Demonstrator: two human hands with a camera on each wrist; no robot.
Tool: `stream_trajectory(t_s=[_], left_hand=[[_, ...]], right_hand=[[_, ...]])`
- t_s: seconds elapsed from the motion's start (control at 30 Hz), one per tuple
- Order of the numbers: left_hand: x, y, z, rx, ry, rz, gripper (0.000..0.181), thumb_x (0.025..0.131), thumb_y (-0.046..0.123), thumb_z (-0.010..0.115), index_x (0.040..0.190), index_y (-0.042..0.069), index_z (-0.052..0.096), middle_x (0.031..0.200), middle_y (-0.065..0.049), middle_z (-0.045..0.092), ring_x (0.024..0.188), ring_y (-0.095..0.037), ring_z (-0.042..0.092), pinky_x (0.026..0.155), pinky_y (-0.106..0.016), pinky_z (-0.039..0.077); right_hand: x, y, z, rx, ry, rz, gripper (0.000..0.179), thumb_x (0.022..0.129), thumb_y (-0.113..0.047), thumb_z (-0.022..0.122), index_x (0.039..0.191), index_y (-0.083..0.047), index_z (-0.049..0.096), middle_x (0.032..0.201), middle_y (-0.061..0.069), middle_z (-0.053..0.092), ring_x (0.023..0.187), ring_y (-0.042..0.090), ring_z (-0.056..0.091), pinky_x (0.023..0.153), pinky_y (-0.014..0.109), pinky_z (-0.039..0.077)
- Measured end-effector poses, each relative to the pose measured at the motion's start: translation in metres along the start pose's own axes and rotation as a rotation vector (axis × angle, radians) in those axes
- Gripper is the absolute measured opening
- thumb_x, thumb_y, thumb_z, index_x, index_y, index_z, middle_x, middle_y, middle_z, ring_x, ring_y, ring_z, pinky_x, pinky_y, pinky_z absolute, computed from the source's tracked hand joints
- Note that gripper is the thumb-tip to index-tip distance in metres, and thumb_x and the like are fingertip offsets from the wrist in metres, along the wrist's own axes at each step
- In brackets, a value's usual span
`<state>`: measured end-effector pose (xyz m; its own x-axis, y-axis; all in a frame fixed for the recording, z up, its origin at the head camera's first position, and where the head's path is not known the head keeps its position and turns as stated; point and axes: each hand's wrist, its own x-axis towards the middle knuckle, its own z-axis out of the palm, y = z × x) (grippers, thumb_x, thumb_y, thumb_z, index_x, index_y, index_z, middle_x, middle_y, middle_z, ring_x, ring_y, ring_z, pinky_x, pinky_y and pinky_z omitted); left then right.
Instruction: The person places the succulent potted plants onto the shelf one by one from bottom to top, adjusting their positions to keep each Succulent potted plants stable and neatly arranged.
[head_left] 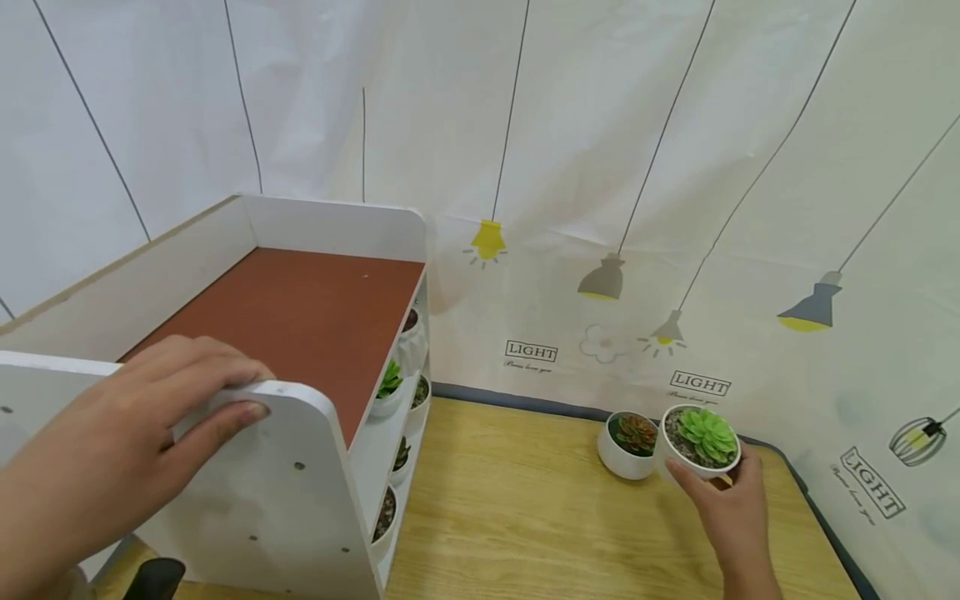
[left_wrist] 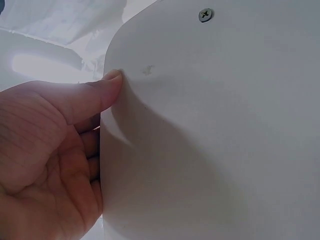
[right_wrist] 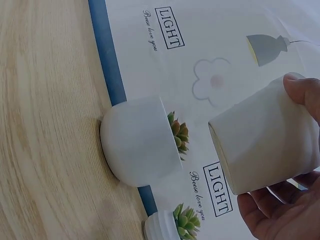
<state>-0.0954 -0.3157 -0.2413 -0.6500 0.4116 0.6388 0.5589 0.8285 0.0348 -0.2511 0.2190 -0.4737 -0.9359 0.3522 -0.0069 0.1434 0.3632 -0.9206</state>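
Note:
My left hand (head_left: pixel 142 437) grips the upper edge of a white shelf unit's side panel (head_left: pixel 262 492), thumb on the outer face and fingers over the top. In the left wrist view the thumb presses near the panel's rounded corner. My right hand (head_left: pixel 731 512) holds a potted green succulent (head_left: pixel 701 437) by its white pot, raised off the wooden table. The right wrist view shows this pot's bare white side and base. Close by, a second white pot with a reddish-green succulent (head_left: pixel 628 450) stands on the table by the wall.
Several potted succulents, one a bright green plant (head_left: pixel 387 387), sit on the shelf's tiers. The unit's top board (head_left: pixel 300 325) is reddish brown. A ribbed white pot (right_wrist: pixel 162 226) stands on the table (head_left: pixel 510 500). Behind hangs a lamp-printed wall sheet (head_left: pixel 570 167).

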Motion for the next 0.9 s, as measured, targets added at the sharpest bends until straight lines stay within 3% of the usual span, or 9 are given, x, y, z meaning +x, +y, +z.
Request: stream_trajectory(t_s=[0.2,0.33,0.43,0.67,0.9], left_hand=[[-0.001,0.000,0.000,-0.011,-0.007,-0.002,0.031,0.085,0.010,0.083,0.113,0.019,0.072,0.112,0.015,0.063,0.105,0.000,0.051,0.090,-0.007,0.037],[-0.001,0.000,0.000,-0.010,-0.007,0.001,0.032,0.085,0.010,0.083,0.113,0.019,0.071,0.112,0.014,0.063,0.105,-0.001,0.051,0.090,-0.008,0.037],[-0.001,-0.001,0.000,-0.007,-0.004,-0.001,0.032,0.085,0.010,0.083,0.114,0.019,0.072,0.112,0.014,0.064,0.105,-0.002,0.051,0.091,-0.008,0.037],[0.000,0.001,0.001,0.006,-0.010,-0.012,0.033,0.085,0.009,0.083,0.113,0.020,0.071,0.112,0.013,0.064,0.106,-0.003,0.052,0.092,-0.008,0.037],[-0.001,0.003,0.000,0.014,-0.020,-0.038,0.033,0.086,0.012,0.084,0.114,0.023,0.071,0.112,0.013,0.065,0.106,-0.003,0.052,0.093,-0.008,0.037]], right_hand=[[-0.004,-0.003,0.007,-0.023,-0.012,-0.027,0.102,0.086,-0.031,0.088,0.161,-0.008,0.024,0.157,0.014,0.037,0.136,0.025,0.043,0.090,0.004,0.042],[-0.009,-0.008,0.011,-0.035,-0.039,-0.041,0.103,0.086,-0.031,0.088,0.162,-0.007,0.023,0.158,0.016,0.037,0.139,0.028,0.042,0.109,0.029,0.044],[-0.012,-0.012,0.012,-0.035,-0.065,-0.044,0.105,0.086,-0.032,0.088,0.163,-0.008,0.021,0.159,0.016,0.036,0.141,0.030,0.041,0.112,0.042,0.043],[-0.014,-0.016,0.017,-0.025,-0.105,-0.061,0.105,0.084,-0.033,0.089,0.163,-0.013,0.023,0.158,0.009,0.038,0.136,0.019,0.042,0.092,0.007,0.041],[-0.017,-0.020,0.022,0.036,-0.165,-0.069,0.097,0.087,-0.027,0.088,0.161,-0.010,0.027,0.159,0.008,0.037,0.128,0.004,0.043,0.089,0.001,0.042]])
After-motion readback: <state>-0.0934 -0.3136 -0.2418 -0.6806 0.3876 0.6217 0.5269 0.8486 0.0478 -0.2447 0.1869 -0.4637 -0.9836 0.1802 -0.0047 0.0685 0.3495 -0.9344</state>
